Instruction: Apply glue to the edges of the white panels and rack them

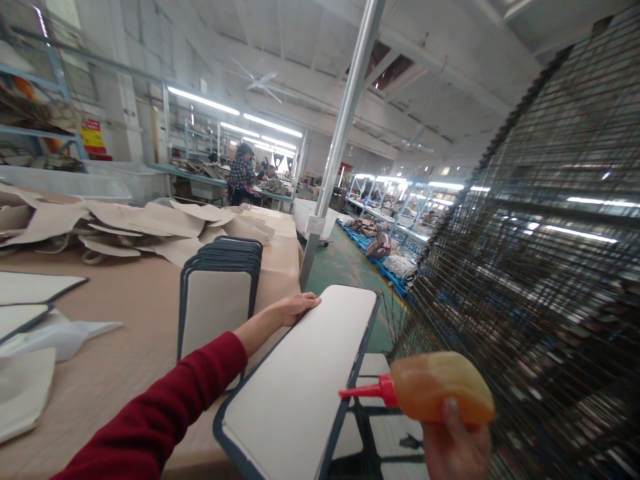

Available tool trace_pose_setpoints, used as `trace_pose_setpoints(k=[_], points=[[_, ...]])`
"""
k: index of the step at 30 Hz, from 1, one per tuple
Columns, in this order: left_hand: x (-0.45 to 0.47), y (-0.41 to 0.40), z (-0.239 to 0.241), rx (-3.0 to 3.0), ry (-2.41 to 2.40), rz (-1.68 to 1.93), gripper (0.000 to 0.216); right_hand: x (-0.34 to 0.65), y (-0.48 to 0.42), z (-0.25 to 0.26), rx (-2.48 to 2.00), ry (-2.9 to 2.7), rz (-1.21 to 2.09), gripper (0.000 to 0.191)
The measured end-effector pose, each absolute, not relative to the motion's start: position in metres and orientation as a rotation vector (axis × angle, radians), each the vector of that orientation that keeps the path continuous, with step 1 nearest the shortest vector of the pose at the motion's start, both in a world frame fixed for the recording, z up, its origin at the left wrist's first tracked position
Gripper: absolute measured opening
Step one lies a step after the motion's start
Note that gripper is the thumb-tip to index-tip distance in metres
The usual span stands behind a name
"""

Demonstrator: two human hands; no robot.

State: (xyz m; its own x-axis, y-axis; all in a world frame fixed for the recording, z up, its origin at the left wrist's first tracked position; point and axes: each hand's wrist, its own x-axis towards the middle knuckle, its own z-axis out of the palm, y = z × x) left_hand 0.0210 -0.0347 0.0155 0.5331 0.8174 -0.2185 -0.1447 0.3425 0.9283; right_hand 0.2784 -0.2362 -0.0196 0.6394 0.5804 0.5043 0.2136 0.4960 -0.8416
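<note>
Nearest the camera, the right hand is wrapped around the base of a soft amber squeeze bottle, fingers closed on it from below. The bottle lies nearly level, its long axis running left to right, and its red nozzle points left toward the edge of the panel. It looks light and pliable, so I judge that a firm squeeze would push out whatever it contains; the fat rear end, where it is held now, is the sensible place to grip it.

Just left of the nozzle is a long white panel with a dark blue rim. It tilts up from the bench, its long axis running from the lower middle of the view away and to the right. It seems flat, stiff and fairly light, a board that keeps its shape when lifted by one edge. The left hand, at the end of a red sleeve, lies along the far left edge of the panel with fingers stretched flat; whether the thumb hooks underneath cannot be told.

Behind the arm a stack of similar panels stands on edge. Farther back lie loose beige cut pieces. To the right rises a wire rack, blurred. In the distance a person works at another bench.
</note>
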Motion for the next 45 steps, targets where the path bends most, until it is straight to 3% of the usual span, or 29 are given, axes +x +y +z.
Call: trace_pose_setpoints(k=[12, 18, 31, 36, 45], points=[[0.021, -0.027, 0.023, 1.042, 0.822, 0.721, 0.011, 0.248, -0.242, 0.008, -0.883, -0.547, 0.532, 0.050], [0.020, -0.018, 0.023, 1.035, 0.816, 0.727, 0.009, 0.257, -0.243, -0.006, -0.906, -0.592, 0.484, 0.046], [0.014, -0.004, 0.021, 1.005, 0.809, 0.764, 0.019, 0.252, -0.244, -0.002, -0.962, -0.594, 0.487, 0.059], [0.011, 0.002, 0.018, 0.985, 0.828, 0.799, 0.013, 0.253, -0.245, 0.002, -0.976, -0.502, 0.536, 0.067], [0.003, 0.002, 0.016, 0.906, 0.869, 0.864, 0.015, 0.257, -0.248, -0.018, -1.133, -0.641, 0.294, 0.056]])
